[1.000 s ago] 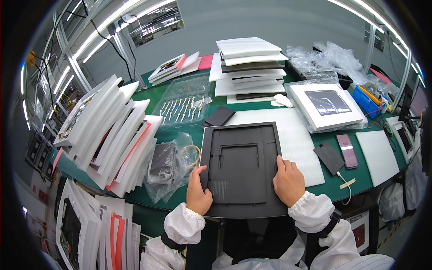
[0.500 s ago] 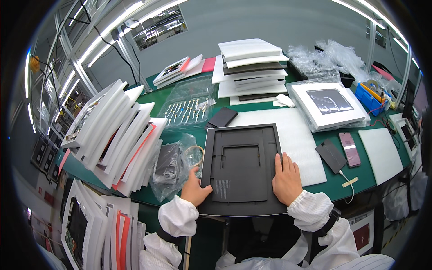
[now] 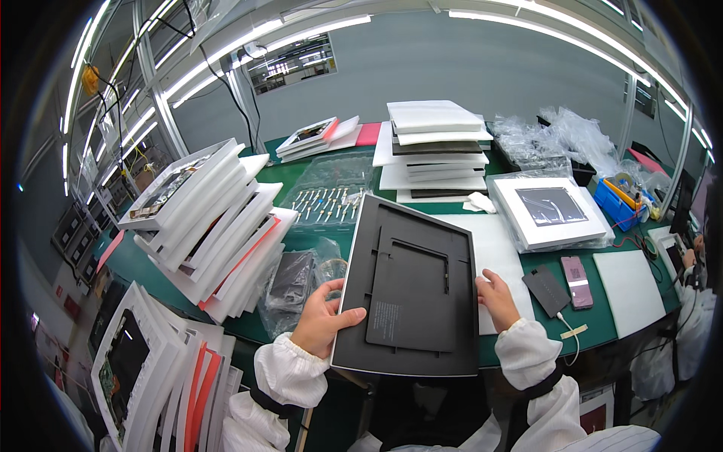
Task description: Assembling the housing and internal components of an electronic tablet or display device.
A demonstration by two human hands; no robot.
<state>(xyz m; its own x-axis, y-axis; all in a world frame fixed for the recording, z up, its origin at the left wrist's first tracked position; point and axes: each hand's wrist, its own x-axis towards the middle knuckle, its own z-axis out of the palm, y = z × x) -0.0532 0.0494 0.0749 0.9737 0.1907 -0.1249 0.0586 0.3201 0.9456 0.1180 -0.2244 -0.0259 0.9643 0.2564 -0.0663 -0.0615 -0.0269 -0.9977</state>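
Holding the black panel (image 3: pixel 422 309): you have it in front of you, partly past the near edge of the green bench (image 3: pixel 542 258), tilted, with its left side higher than its right.
Left hand (image 3: pixel 322 322): yours pinches the panel's left edge, thumb across the dark face, fingers around the side.
Right hand (image 3: pixel 498 301): your fingers are half bent, just beside the panel's right edge; you cannot tell from this view whether they touch it.
White foam sheet (image 3: pixel 501 252): lies flat beyond the panel and to its right, partly hidden by it.
Bagged dark block (image 3: pixel 292 277): sits in clear plastic, beyond your left hand.
Clear tray (image 3: pixel 331 172): lies farther back on your left, with 2 rows of small connectors.
Grey flat box (image 3: pixel 545 289): rests right of the foam sheet, 1 white cable at its near end.
Pinkish phone (image 3: pixel 576 283): lies just right of that box.
Wrapped white frame (image 3: pixel 531 235): lies beyond the phone, in clear plastic.
White stack (image 3: pixel 437 117): stands at the back, 1 or more dark layers among the pale sheets.
Leaning stacks (image 3: pixel 226 226): 2 on your left, both with red sheets showing.
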